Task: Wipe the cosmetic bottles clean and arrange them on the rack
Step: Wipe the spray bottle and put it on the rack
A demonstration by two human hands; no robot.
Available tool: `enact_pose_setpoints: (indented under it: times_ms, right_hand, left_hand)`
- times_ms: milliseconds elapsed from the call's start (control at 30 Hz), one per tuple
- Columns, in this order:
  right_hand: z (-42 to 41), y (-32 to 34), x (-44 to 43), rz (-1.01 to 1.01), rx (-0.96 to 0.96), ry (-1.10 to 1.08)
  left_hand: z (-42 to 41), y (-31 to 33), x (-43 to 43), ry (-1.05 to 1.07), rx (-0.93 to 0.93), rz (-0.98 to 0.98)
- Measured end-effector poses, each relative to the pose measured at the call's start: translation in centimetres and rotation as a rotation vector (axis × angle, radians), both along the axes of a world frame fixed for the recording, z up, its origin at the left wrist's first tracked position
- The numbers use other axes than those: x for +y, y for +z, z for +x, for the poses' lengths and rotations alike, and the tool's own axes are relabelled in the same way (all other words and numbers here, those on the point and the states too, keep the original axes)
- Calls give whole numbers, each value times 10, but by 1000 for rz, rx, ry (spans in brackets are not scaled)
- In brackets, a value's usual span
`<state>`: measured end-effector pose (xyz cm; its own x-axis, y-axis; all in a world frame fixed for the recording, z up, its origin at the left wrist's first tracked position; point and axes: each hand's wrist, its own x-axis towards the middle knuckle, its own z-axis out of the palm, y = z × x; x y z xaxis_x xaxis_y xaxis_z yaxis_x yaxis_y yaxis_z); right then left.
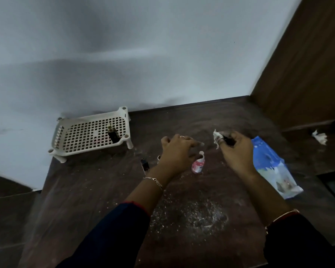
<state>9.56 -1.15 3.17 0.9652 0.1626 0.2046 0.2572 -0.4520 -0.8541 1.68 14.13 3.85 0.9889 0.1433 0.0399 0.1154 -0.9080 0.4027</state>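
One gold-capped bottle (113, 134) stands on the rack (91, 134), left of centre. The right hand (238, 151) grips a wipe (217, 137) and, probably, a dark bottle (228, 141). The left hand (177, 151) has an open grip. A pink bottle (198, 165) and a black bottle (144, 165) are left on the table (104, 190), centre.

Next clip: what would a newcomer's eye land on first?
Mid-table, the right hand grips a black bottle and a white tissue, while the left hand is open beside a pink bottle. At back left a white rack bears one dark bottle; a blue pack lies at right.
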Motion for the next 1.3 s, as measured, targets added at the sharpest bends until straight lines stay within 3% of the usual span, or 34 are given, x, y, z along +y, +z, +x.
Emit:
enact_pose_setpoints:
  times_ms: [233,433,567,733,867,933,1067,1300]
  right_hand:
    - [-4,-5,-11,-49,15,-15]
    - [-8,-23,-22,20,24,-23]
    - [-16,-34,-30,24,48,43]
    - [-30,-55,-40,-6,161,254]
    - [-45,-66,-46,133,167,283]
    - [-51,-70,-48,198,151,310]
    - [-54,-83,-50,141,-28,399]
    - [-67,-91,-47,-161,-523,528]
  left_hand:
    - [17,-6,-19,-137,25,268]
    - [19,-9,-24,-114,-25,242]
    - [5,-12,-28,-43,-132,50]
    - [-26,-33,-38,221,-304,-461]
    - [-41,-56,-52,368,-340,-835]
    - [-46,-65,-55,384,-360,-887]
    - [-51,-73,-58,352,-426,-933]
    - [-48,-78,-53,234,-444,-984]
